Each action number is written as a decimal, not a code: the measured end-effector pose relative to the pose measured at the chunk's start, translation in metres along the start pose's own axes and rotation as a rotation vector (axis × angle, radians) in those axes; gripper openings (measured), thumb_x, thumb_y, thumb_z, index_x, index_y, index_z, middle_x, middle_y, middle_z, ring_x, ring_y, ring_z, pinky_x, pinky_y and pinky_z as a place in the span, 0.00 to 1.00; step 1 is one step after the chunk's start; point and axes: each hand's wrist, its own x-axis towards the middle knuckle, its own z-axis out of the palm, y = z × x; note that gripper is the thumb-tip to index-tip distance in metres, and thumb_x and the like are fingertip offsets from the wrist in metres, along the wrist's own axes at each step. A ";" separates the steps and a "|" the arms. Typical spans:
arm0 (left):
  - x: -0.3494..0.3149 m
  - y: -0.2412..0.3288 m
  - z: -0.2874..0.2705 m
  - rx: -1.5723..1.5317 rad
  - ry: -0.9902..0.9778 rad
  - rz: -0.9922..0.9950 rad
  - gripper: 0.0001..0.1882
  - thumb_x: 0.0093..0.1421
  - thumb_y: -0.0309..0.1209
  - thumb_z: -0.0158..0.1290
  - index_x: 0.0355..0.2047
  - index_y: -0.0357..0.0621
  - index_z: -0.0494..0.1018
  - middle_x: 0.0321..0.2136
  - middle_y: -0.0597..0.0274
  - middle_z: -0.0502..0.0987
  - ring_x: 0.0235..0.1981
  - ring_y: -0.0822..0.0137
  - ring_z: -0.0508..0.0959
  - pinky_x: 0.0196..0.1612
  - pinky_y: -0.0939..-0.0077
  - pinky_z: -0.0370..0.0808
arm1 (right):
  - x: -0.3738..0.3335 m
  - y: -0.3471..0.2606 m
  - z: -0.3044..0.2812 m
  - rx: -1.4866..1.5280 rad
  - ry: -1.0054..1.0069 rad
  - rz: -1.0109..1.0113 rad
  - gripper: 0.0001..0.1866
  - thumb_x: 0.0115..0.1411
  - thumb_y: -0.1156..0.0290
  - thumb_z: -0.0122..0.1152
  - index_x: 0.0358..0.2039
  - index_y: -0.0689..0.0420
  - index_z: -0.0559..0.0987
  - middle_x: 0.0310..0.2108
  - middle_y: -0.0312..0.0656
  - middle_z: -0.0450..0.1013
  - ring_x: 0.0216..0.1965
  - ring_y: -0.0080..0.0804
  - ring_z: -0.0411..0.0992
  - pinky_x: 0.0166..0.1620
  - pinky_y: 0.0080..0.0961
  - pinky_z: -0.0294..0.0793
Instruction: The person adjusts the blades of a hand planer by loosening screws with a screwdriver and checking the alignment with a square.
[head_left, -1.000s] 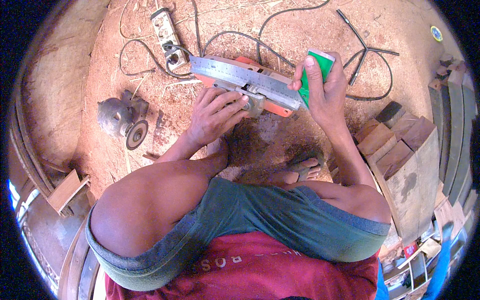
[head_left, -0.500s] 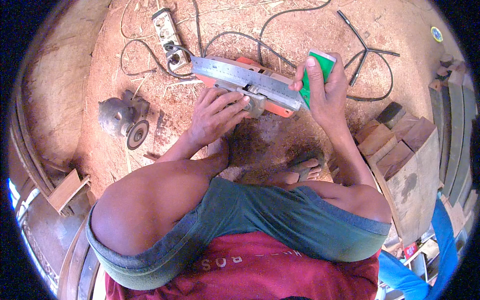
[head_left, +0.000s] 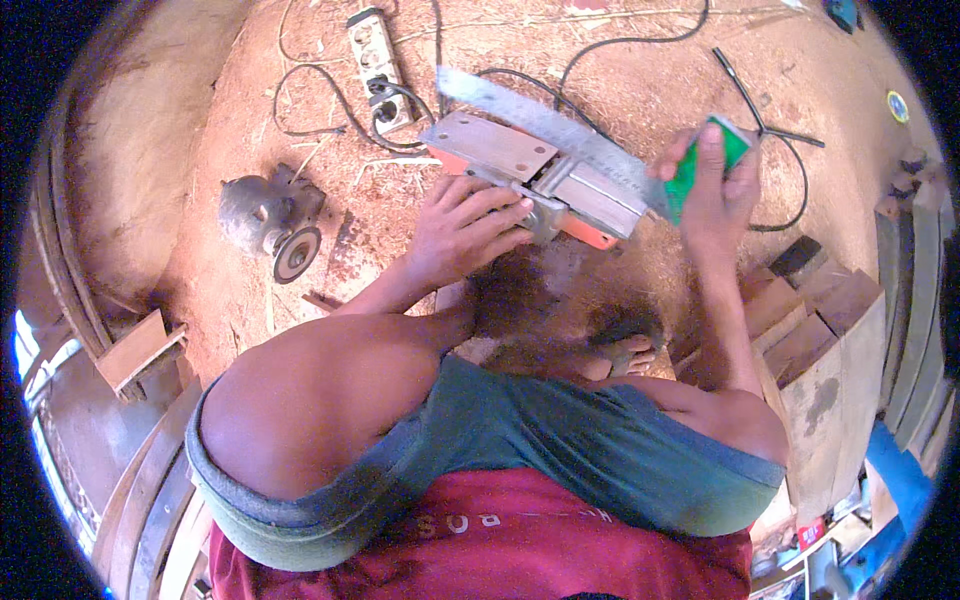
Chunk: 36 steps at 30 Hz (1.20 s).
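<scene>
Well, from my remote seat I see the upturned electric planer (head_left: 510,150) ahead and to the right of the left hand (head_left: 465,230), and ahead-left of the right hand (head_left: 722,200); the left is nearer, being in contact with it. The planer's long axis slants from far left to near right. Along its far edge runs the steel blade (head_left: 540,117) of a square, at nearly the same slant, with its tip by the planer's far-left corner; blur keeps me from telling whether blade and planer touch. I find the right hand closed round the square's green handle (head_left: 684,187), thumb laid over its face. The left has its fingers bent over the planer's near side, but its thumb is hidden, so I cannot tell how tightly it grips. As for writing, I notice pale lettering across the red shirt (head_left: 600,550), upside down from my view, and smeared graduations on the blade; a small red pack (head_left: 810,532) and a round disc (head_left: 898,107) are too small for me to read.
</scene>
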 end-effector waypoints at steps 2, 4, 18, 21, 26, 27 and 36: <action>-0.003 -0.002 0.003 -0.011 0.012 0.000 0.22 0.53 0.41 0.73 0.47 0.54 0.84 0.46 0.70 0.82 0.45 0.61 0.79 0.47 0.63 0.75 | 0.014 0.011 -0.011 0.007 -0.007 -0.048 0.11 0.80 0.63 0.49 0.45 0.58 0.67 0.27 0.41 0.73 0.25 0.25 0.73 0.33 0.31 0.82; -0.004 -0.001 0.001 -0.011 -0.016 -0.024 0.22 0.53 0.41 0.73 0.47 0.54 0.84 0.46 0.70 0.82 0.45 0.61 0.79 0.47 0.63 0.75 | 0.018 0.022 -0.006 -0.002 0.015 -0.021 0.12 0.80 0.62 0.49 0.44 0.58 0.67 0.26 0.41 0.73 0.24 0.25 0.72 0.33 0.31 0.82; -0.003 -0.002 0.004 0.005 -0.012 -0.004 0.22 0.52 0.40 0.73 0.47 0.52 0.84 0.46 0.70 0.81 0.44 0.62 0.78 0.46 0.64 0.74 | 0.024 0.040 0.004 -0.054 -0.079 0.009 0.13 0.79 0.62 0.53 0.47 0.61 0.68 0.29 0.42 0.74 0.24 0.25 0.74 0.31 0.29 0.83; -0.003 -0.001 0.003 0.008 -0.014 -0.002 0.23 0.52 0.40 0.73 0.48 0.52 0.83 0.46 0.71 0.81 0.44 0.62 0.78 0.46 0.64 0.74 | 0.026 0.043 0.004 -0.049 -0.100 -0.008 0.13 0.79 0.62 0.53 0.47 0.61 0.68 0.29 0.42 0.74 0.24 0.25 0.74 0.31 0.29 0.83; -0.001 0.000 0.002 0.004 -0.012 -0.021 0.23 0.51 0.40 0.73 0.47 0.52 0.84 0.46 0.71 0.81 0.44 0.62 0.78 0.46 0.64 0.74 | 0.026 0.045 0.005 -0.011 -0.102 -0.003 0.13 0.79 0.62 0.52 0.48 0.61 0.68 0.29 0.42 0.74 0.25 0.25 0.74 0.31 0.29 0.83; -0.002 0.000 0.002 0.007 -0.014 -0.018 0.22 0.51 0.40 0.73 0.47 0.52 0.84 0.46 0.71 0.81 0.44 0.62 0.78 0.46 0.64 0.74 | 0.026 0.046 0.004 -0.004 -0.101 0.004 0.13 0.79 0.62 0.52 0.48 0.61 0.68 0.29 0.42 0.74 0.25 0.25 0.74 0.31 0.29 0.83; -0.003 -0.001 0.002 0.011 -0.027 -0.023 0.22 0.52 0.39 0.73 0.47 0.52 0.84 0.46 0.71 0.81 0.44 0.62 0.78 0.45 0.64 0.74 | 0.026 0.050 0.003 -0.004 -0.099 0.008 0.12 0.79 0.63 0.51 0.48 0.60 0.68 0.29 0.42 0.74 0.25 0.25 0.74 0.31 0.29 0.83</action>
